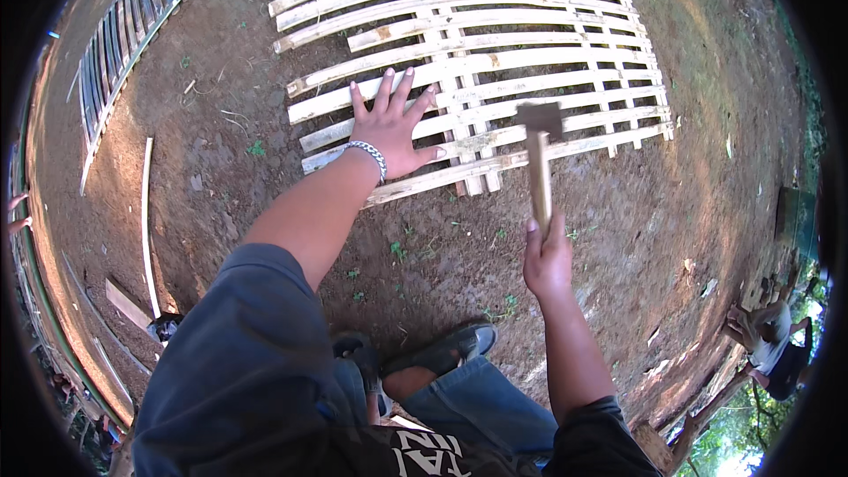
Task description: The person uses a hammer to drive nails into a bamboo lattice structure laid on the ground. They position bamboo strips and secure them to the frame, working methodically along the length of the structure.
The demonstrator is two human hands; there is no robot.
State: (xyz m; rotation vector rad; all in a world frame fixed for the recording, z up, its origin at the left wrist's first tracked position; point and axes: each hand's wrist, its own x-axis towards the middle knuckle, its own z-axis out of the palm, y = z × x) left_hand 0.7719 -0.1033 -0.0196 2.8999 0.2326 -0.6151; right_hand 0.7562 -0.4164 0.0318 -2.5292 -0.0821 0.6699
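A panel of pale split-bamboo slats lies on the ground before me, its long slats crossed by several battens. My left hand rests on the near left part of the panel, palm down with fingers spread, a chain bracelet round the wrist. My right hand is closed round the wooden handle of a hammer. The hammer's dark head is over the near slats, slightly blurred; whether it touches them I cannot tell.
Another slatted panel stands at the far left. A long thin strip and a short board lie on the dirt at left. A person sits at the far right. My shoes are just below the panel.
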